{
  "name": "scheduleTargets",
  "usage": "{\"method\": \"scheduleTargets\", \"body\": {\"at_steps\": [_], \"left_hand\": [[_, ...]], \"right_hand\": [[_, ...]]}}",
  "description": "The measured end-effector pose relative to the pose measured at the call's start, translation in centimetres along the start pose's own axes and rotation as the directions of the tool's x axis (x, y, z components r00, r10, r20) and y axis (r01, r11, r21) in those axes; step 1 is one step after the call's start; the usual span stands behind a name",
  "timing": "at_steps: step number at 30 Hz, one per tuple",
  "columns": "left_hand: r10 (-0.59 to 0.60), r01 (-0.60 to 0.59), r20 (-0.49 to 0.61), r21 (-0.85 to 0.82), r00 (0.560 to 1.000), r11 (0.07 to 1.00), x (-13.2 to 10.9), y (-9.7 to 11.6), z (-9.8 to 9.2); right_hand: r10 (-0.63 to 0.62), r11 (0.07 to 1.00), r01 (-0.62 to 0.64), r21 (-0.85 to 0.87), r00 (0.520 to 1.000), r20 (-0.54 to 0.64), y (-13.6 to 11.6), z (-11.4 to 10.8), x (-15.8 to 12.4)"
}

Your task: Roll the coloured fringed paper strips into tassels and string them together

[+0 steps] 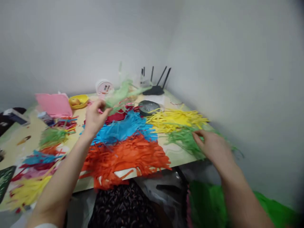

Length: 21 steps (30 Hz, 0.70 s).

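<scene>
My left hand is raised over the table with its fingers pinched on a bundle of green paper strips, which is smeared by motion. My right hand lies on the pile of green strips at the table's right edge, fingers curled into it. Between the hands lie piles of blue strips, orange strips and yellow strips. Red strips show behind the blue pile.
A pink pouch, a yellow bowl, a white tub, a dark round dish and a black router stand at the back. Mixed coloured strips cover the left side. Green bag lies below the table edge.
</scene>
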<state>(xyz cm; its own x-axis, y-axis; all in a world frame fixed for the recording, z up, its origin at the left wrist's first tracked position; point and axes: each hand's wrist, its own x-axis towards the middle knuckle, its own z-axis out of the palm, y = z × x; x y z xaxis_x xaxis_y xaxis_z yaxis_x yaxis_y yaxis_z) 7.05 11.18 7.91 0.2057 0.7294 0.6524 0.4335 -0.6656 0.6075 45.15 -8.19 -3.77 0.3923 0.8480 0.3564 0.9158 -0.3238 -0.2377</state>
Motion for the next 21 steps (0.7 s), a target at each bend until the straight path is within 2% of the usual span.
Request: {"method": "scheduleTargets", "body": {"at_steps": [1, 2, 4, 5, 7, 9, 11, 13, 16, 19, 21], "left_hand": [[0.082, -0.093, 0.069, 0.16, 0.994, 0.983, -1.6, 0.3, -0.9], [0.15, -0.187, 0.142, 0.295, 0.978, 0.937, -3.2, 0.7, -1.6], [0.242, -0.346, 0.27, 0.461, 0.932, 0.817, -6.2, 1.3, -2.7], [0.272, -0.406, 0.318, 0.508, 0.908, 0.76, -7.6, 1.6, -3.1], [0.301, -0.477, 0.383, 0.551, 0.873, 0.684, -10.0, 1.7, -3.9], [0.292, -0.484, 0.402, 0.554, 0.868, 0.677, -11.8, 1.4, -4.9], [0.269, -0.444, 0.373, 0.541, 0.888, 0.714, -13.1, 0.8, -5.9], [0.239, -0.382, 0.322, 0.517, 0.916, 0.766, -14.0, -0.1, -6.6], [0.134, -0.255, 0.269, 0.494, 0.954, 0.831, -14.8, -1.1, -7.2], [-0.018, -0.146, 0.302, 0.512, 0.953, 0.847, -14.8, -1.3, -7.4], [-0.054, -0.127, 0.336, 0.495, 0.94, 0.859, -14.6, -1.0, -7.5]], "right_hand": [[-0.14, 0.984, 0.151, 0.089, 0.983, -0.117, -3.4, -1.2, -0.2], [-0.286, 0.928, 0.328, 0.175, 0.931, -0.228, -7.0, -2.4, -0.4], [-0.527, 0.724, 0.628, 0.286, 0.771, -0.358, -14.6, -4.3, -0.6], [-0.609, 0.614, 0.725, 0.311, 0.686, -0.397, -17.9, -4.9, -0.7], [-0.739, 0.453, 0.821, 0.347, 0.564, -0.368, -23.2, -5.2, -0.5], [-0.833, 0.373, 0.856, 0.358, 0.479, -0.277, -26.3, -4.5, -0.3], [-0.875, 0.36, 0.863, 0.354, 0.444, -0.193, -27.6, -3.5, -0.1], [-0.877, 0.382, 0.858, 0.343, 0.453, -0.158, -27.9, -2.6, -0.2], [-0.867, 0.418, 0.87, 0.261, 0.468, -0.172, -28.0, -2.3, -1.0], [-0.865, 0.461, 0.88, 0.112, 0.474, -0.164, -28.0, -3.2, -1.9], [-0.877, 0.458, 0.888, 0.044, 0.459, -0.142, -27.9, -4.0, -2.2]]}}
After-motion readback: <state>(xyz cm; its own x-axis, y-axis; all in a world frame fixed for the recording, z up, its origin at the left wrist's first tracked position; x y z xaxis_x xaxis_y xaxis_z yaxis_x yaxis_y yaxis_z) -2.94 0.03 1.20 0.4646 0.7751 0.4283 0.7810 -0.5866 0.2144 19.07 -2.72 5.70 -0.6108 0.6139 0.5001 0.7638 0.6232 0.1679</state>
